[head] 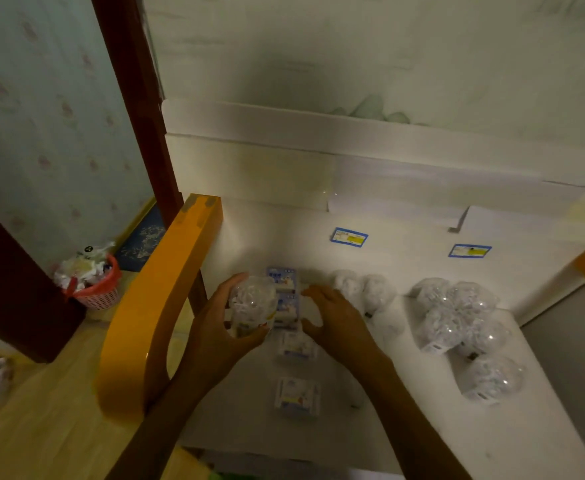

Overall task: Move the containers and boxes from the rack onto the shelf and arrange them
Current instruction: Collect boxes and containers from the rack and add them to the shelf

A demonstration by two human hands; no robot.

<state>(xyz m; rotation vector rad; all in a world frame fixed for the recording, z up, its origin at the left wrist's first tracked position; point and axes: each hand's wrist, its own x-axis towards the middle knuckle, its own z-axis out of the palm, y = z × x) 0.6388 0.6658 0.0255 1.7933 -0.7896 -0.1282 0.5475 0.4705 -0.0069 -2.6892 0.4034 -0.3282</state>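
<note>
Setting: a person is looking down at a white shelf (405, 393) with an orange side rail (156, 299) on its left edge.
Left hand: the left hand (215, 327) is gripping a clear round container (251, 304), thumb under its near end, fingers (230, 284) curling round its far side.
Right hand: the right hand (336, 320) is lying palm down on the shelf with fingers nearly straight and slightly apart, holding nothing that I can make out.
Boxes: small blue-and-white boxes (286, 299) are sitting in a line running away from the person, directly between the two hands; more boxes, the nearest box (298, 394) among them, are lying closer to the viewer.
Key relation: the held container is hovering just left of the box line, its long axis pointing roughly away from the person and tilted; the left hand is the nearer one to any free spot beside the rail.
Other containers: a cluster of clear containers (460, 317) is lying to the right, well apart from the left hand.
Judged step: the container is probably being set down left of the boxes, while the right hand is steadying or straightening the row.
Risk: the round container could roll once released.
</note>
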